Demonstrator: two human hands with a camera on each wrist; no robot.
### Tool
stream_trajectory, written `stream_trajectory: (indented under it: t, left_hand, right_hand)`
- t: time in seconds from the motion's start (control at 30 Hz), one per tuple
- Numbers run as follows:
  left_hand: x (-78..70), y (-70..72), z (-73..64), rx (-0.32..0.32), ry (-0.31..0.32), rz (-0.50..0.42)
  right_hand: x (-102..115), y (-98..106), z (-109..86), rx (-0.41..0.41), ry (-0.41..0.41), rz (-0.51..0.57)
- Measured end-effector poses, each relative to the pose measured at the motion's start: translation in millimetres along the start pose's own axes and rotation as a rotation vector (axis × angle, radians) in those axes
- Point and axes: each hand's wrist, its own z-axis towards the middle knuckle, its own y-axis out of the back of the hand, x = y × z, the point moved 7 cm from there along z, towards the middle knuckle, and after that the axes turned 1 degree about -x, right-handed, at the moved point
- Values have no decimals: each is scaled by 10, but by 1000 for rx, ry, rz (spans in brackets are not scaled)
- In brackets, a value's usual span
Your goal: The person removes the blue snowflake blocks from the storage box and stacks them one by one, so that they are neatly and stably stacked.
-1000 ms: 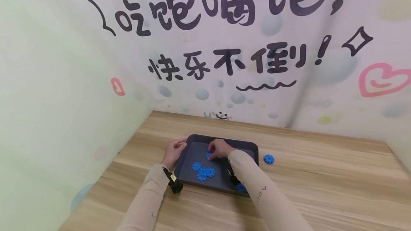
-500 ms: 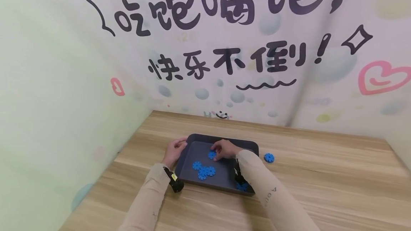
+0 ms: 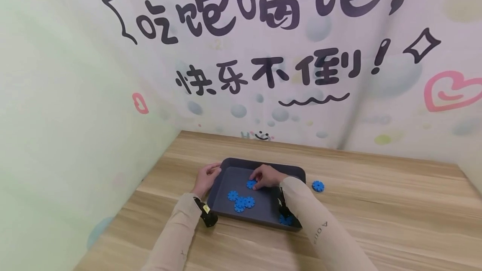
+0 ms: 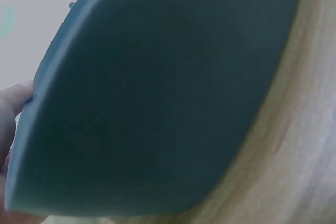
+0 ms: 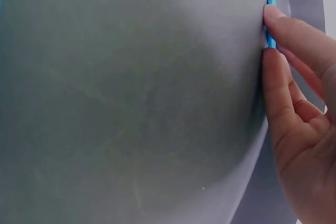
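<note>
A dark grey tray (image 3: 226, 216) lies on the wooden table. My left hand (image 3: 206, 179) holds its far left corner; in the left wrist view, a fingertip (image 4: 21, 93) rests against the rim and the other fingers are mostly hidden. Over the tray's far middle, my right hand (image 3: 268, 176) pinches a blue slotted plastic disc (image 3: 251, 184) between thumb and fingers. The right wrist view shows that disc (image 5: 271, 38) edge-on, close to the tray floor. Several more blue slotted discs (image 3: 241, 202) lie overlapping in the tray's left half.
Another blue disc (image 3: 285, 220) lies at the tray's near right corner, partly under the right forearm. One disc (image 3: 318, 186) sits on the table (image 3: 376, 204) right of the tray. A printed cloth wall (image 3: 233, 112) rises behind the table's far edge.
My right hand has shifted slightly right with the pinched disc. My left hand stays at the tray corner, and the other discs have kept their places.
</note>
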Motion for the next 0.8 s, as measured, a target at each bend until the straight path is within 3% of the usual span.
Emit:
stream_trajectory:
  t: [0.4,0.8]
  left_hand:
    - [43,-27,15,6,17,-20]
    - [-6,-10,-20,9,12,-31]
  right_hand:
    - [-74,32,-13,0,-64,30]
    - [223,260,-180,-42,57,-8]
